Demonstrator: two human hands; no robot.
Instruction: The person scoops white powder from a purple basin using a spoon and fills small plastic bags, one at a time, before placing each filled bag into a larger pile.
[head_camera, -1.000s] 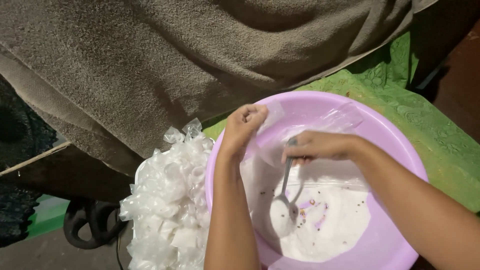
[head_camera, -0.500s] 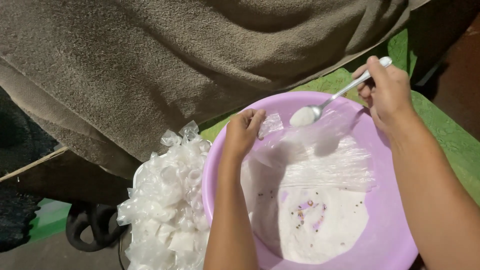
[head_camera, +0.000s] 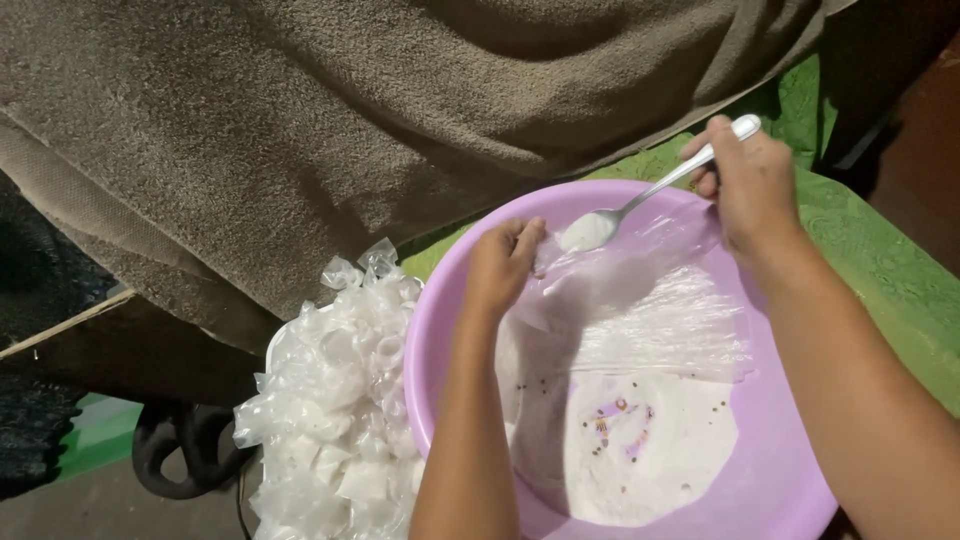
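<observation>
A pink plastic basin (head_camera: 770, 470) holds white powder (head_camera: 640, 460) with a few dark specks. My left hand (head_camera: 500, 262) pinches the mouth of a clear plastic bag (head_camera: 640, 320) that lies across the basin's inside. My right hand (head_camera: 748, 185) holds a metal spoon (head_camera: 650, 195) by its handle. The spoon's bowl, heaped with white powder, sits right at the bag's mouth beside my left fingers.
A heap of small filled clear bags (head_camera: 340, 400) lies left of the basin. A brown blanket (head_camera: 350, 120) covers the top of the view. A green patterned cloth (head_camera: 880, 270) lies under the basin at right. Dark cables (head_camera: 175, 450) lie low left.
My right hand lifted the spoon out of the powder, up to the far rim, then brought the loaded spoon left to the bag's mouth. My left hand kept holding the bag.
</observation>
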